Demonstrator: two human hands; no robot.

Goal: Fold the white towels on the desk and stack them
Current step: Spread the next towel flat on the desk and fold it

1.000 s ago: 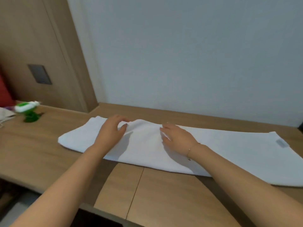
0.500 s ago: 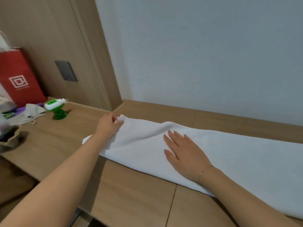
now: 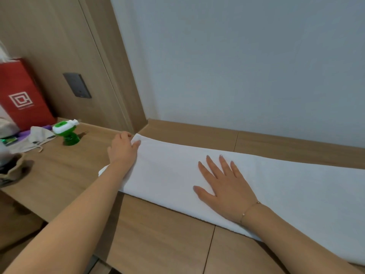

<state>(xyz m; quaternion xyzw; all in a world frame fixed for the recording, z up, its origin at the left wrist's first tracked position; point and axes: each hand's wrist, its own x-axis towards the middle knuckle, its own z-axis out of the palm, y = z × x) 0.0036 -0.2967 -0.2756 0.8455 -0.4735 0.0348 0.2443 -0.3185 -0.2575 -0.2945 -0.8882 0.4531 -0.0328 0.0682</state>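
White towel (image 3: 276, 184) lies lengthwise across the desk (image 3: 158, 234), centre to right of frame; soft, light, limp; best taken at corners. Left hand (image 3: 122, 149) pinches its far-left corner; right hand (image 3: 223, 186) presses flat, fingers spread.

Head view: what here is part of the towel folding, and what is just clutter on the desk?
In the job:
white towel, lying long across the desk
left hand, pinching the towel's far left corner
right hand, pressed flat on the towel

Lying about, at the left:
red paper bag
green and white gadget
pale cloth pouch
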